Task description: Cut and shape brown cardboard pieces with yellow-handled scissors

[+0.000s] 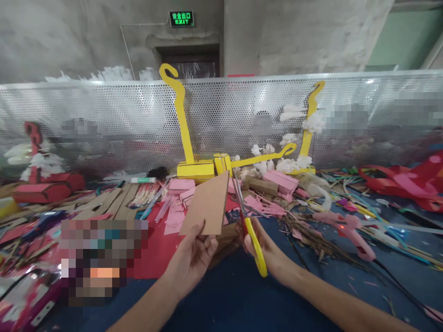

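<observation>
Cardboard (207,203) is raised in front of the person, above the left hand (197,249), which pinches it near its lower edge, the thumb on the near face and the fingers curled below. The right hand (258,242) is closed around the scissors (248,223), and their blades point up and away from the person. The blades stand just beside the right edge of the cardboard; whether they touch it, one cannot tell.

Because the cardboard is held only at its lower part, it may turn or bend if the blades push it from the side, and then a cut could leave its line. If the cardboard tilts toward the right hand, or the scissors come lower, the left fingertips could come too close to the blades.

To the right of the right hand lies a glue gun (346,228), with an orange light visible on it. It may be hot, and a careless movement of the right forearm could touch it or pull its cable (398,286). Beyond both hands lie pink scraps (173,216) and a yellow hook (180,115) on its base; a wide swing of the scissors could knock these.
</observation>
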Demonstrator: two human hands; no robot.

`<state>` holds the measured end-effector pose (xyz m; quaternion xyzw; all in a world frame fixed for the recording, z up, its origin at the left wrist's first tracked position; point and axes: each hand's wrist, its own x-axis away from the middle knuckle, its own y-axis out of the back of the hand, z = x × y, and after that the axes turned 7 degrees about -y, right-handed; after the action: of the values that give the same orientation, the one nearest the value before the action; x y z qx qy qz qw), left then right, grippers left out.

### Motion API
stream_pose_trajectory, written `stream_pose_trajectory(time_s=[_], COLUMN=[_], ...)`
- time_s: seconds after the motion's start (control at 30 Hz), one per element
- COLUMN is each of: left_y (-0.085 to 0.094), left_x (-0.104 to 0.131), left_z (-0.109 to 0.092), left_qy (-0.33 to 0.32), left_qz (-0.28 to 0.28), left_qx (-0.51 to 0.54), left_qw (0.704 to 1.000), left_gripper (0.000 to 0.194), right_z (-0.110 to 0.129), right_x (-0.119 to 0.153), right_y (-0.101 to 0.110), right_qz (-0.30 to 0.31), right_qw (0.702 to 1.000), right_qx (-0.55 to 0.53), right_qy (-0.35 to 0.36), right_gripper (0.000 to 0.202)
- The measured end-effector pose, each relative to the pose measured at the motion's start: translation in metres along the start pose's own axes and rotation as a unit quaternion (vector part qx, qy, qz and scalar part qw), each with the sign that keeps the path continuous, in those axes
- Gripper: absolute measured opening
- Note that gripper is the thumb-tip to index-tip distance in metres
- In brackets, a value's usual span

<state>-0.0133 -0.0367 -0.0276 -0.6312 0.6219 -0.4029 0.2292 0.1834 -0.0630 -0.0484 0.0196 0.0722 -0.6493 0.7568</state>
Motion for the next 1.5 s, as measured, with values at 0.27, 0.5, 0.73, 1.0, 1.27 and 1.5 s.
stream_pose_trajectory(time_s=[0.27, 0.5, 0.73, 1.0, 1.27, 1.5], left_y=[-0.004, -0.001, 0.004, 0.006, 0.006, 0.013], left_x=[0.005, 0.003, 0.006, 0.001, 0.000, -0.014], left_z=[0.002, 0.007, 0.011, 0.012, 0.012, 0.003], left_qy=[0.011, -0.006, 0.019, 0.026, 0.005, -0.134], left_qz=[0.018, 0.023, 0.096, 0.043, 0.057, 0.111], left_qx=[-0.045, -0.083, -0.111, -0.096, -0.103, -0.173], left_qw=[0.999, 0.996, 0.989, 0.994, 0.993, 0.969], left_gripper=[0.010, 0.023, 0.023, 0.019, 0.028, 0.057], right_z=[0.007, -0.003, -0.005, -0.003, 0.001, -0.010], right_x=[0.006, 0.002, -0.001, -0.001, -0.002, -0.024], right_y=[-0.008, -0.005, -0.007, -0.007, -0.007, 0.030], right_qz=[0.032, 0.026, 0.038, 0.065, 0.021, -0.119], right_qw=[0.999, 0.998, 0.997, 0.995, 0.996, 0.987], right_qx=[0.004, -0.022, -0.068, -0.076, -0.088, 0.086], right_qy=[0.004, 0.043, 0.020, 0.015, 0.008, 0.070], right_gripper=[0.046, 0.039, 0.048, 0.038, 0.037, 0.044])
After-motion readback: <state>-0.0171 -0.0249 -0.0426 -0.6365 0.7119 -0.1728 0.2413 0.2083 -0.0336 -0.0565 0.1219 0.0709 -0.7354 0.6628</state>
